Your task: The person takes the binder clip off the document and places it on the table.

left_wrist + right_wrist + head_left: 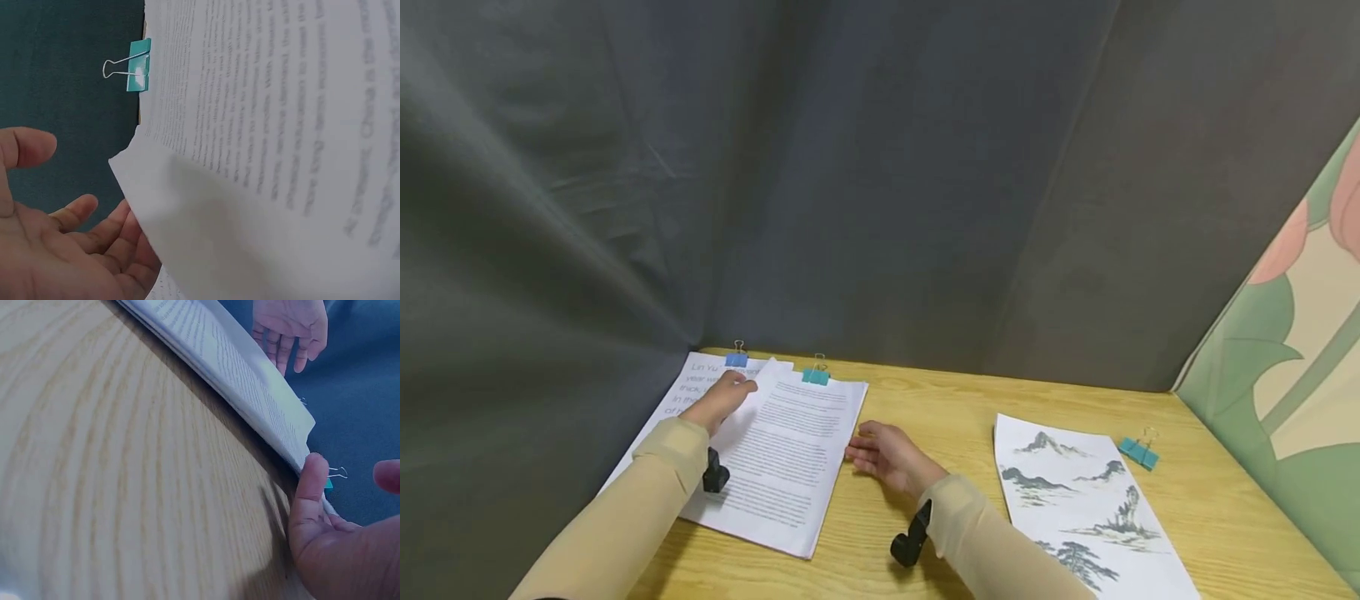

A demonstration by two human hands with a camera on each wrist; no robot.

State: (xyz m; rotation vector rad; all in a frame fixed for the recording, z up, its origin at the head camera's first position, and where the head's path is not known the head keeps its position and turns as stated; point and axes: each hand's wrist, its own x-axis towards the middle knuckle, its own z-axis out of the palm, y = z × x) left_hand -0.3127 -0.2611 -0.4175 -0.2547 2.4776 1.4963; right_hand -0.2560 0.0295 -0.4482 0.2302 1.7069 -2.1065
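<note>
Pages (790, 454) printed, clipped (teal binder clip (816, 376))

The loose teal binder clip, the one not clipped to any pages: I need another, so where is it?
In the head view the loose teal binder clip lies on the wooden table at the right, just off the ink landscape print's top right corner.
</note>
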